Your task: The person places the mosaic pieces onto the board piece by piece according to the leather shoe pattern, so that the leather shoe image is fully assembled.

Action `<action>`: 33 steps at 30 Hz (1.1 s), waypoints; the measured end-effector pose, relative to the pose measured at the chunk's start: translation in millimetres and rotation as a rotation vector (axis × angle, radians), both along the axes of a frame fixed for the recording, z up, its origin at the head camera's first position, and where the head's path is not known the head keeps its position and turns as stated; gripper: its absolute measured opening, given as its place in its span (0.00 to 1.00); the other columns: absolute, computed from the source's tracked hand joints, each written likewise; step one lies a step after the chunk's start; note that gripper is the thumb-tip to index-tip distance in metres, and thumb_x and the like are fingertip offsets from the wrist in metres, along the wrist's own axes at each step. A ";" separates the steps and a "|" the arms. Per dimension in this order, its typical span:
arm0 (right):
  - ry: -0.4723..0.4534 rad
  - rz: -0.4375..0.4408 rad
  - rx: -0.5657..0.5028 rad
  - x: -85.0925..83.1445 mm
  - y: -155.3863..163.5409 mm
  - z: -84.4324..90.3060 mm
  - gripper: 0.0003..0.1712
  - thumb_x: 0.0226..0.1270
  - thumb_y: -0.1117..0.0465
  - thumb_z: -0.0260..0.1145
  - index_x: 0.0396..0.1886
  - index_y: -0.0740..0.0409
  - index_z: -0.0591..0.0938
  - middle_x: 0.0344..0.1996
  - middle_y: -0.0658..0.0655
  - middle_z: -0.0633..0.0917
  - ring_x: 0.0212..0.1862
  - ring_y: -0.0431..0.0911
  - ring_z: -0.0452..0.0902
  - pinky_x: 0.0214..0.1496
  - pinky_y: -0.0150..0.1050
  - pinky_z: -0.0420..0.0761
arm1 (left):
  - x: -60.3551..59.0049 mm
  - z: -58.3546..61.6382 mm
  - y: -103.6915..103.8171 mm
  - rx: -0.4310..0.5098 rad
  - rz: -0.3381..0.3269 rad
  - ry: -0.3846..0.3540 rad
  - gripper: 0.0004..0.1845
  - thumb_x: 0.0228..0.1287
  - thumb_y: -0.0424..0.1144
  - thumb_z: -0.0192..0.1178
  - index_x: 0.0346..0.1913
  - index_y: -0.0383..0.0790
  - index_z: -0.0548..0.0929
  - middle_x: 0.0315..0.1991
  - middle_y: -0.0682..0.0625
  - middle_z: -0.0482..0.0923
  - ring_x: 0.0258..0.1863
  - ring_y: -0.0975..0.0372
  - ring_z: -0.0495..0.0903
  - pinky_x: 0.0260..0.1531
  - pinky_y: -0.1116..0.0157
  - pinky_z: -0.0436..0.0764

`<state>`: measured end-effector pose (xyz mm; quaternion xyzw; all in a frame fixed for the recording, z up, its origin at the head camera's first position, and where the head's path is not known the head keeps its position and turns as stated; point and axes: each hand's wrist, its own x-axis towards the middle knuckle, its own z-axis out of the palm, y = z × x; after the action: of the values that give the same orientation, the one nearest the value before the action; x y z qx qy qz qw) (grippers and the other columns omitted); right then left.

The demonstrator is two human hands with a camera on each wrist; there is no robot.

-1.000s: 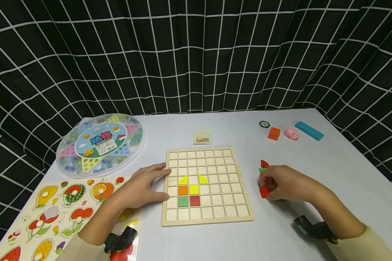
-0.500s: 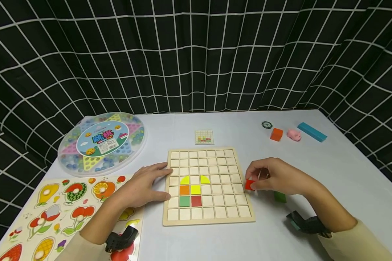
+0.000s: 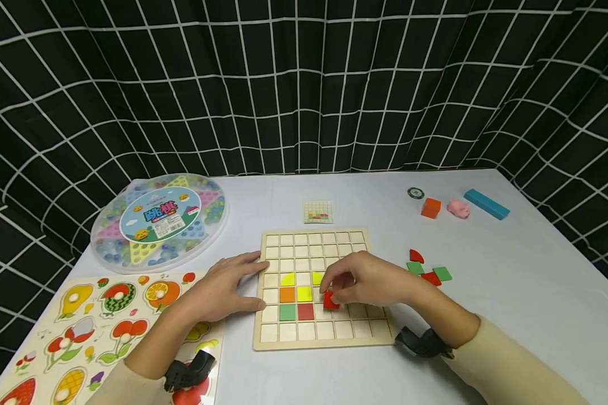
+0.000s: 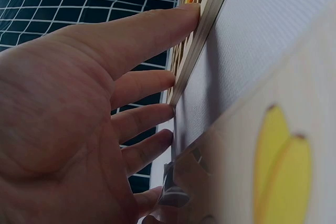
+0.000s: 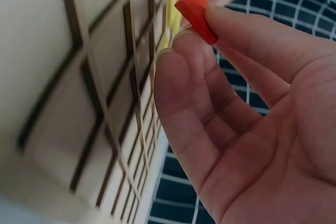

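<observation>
A wooden grid board (image 3: 357, 332) (image 5: 63, 103) lies on the table, holding two yellow half-round tiles, an orange, a yellow, a green (image 3: 286, 312) and a red square tile (image 3: 305, 311). My right hand (image 3: 367, 281) hovers over the board's middle and pinches a red square tile (image 3: 330, 301) (image 5: 195, 13) just right of the placed tiles. My left hand (image 3: 223, 289) (image 4: 105, 103) lies flat with straight fingers against the board's left edge (image 4: 202, 51).
Loose red and green tiles (image 3: 428, 271) lie right of the board. A small pattern card (image 3: 317, 212) sits behind it. A round marble game box (image 3: 157, 222) and a fruit puzzle (image 3: 96, 332) are at left. A black disc, an orange cube (image 3: 430, 207), a pink pig and a blue bar (image 3: 486, 203) lie far right.
My right hand lifted a red tile from the loose pile and carried it left over the board. The loose tiles are now uncovered. The left hand stayed put.
</observation>
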<state>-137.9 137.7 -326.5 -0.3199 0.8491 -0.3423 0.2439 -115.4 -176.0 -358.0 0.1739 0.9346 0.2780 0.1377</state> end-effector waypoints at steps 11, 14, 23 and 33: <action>0.124 0.052 0.065 4.1 -18.7 -6.0 0.10 0.62 0.70 0.73 0.33 0.49 0.87 0.24 0.41 0.82 0.30 0.35 0.76 0.36 0.30 0.80 | 0.4 1.3 -0.7 -0.004 -0.001 0.011 0.41 0.58 0.49 0.75 0.75 0.46 0.74 0.80 0.44 0.61 0.81 0.45 0.56 0.80 0.38 0.49; 0.122 0.046 0.060 5.4 -19.3 -6.8 0.11 0.60 0.71 0.74 0.29 0.49 0.85 0.24 0.41 0.82 0.30 0.34 0.77 0.36 0.30 0.81 | 0.3 1.4 -0.9 -0.001 -0.004 0.013 0.41 0.58 0.49 0.75 0.75 0.45 0.74 0.80 0.44 0.61 0.81 0.45 0.57 0.80 0.38 0.48; 0.173 0.052 0.066 10.0 -21.0 -6.7 0.12 0.58 0.71 0.76 0.27 0.48 0.85 0.25 0.40 0.82 0.30 0.32 0.76 0.37 0.30 0.80 | 0.2 0.0 -0.7 0.005 -0.006 0.010 0.41 0.58 0.50 0.75 0.74 0.45 0.74 0.80 0.44 0.61 0.81 0.45 0.57 0.80 0.38 0.48; 0.158 0.045 0.039 9.9 -14.3 -5.6 0.10 0.58 0.70 0.76 0.32 0.50 0.88 0.28 0.40 0.84 0.32 0.34 0.77 0.38 0.30 0.82 | 0.2 0.1 0.1 0.005 -0.006 0.013 0.41 0.58 0.49 0.75 0.74 0.45 0.75 0.80 0.44 0.62 0.81 0.45 0.57 0.80 0.38 0.48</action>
<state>-128.0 123.4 -332.1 -0.3600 0.8649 -0.2937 0.1902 -115.3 -175.9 -357.9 0.1787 0.9343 0.2789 0.1321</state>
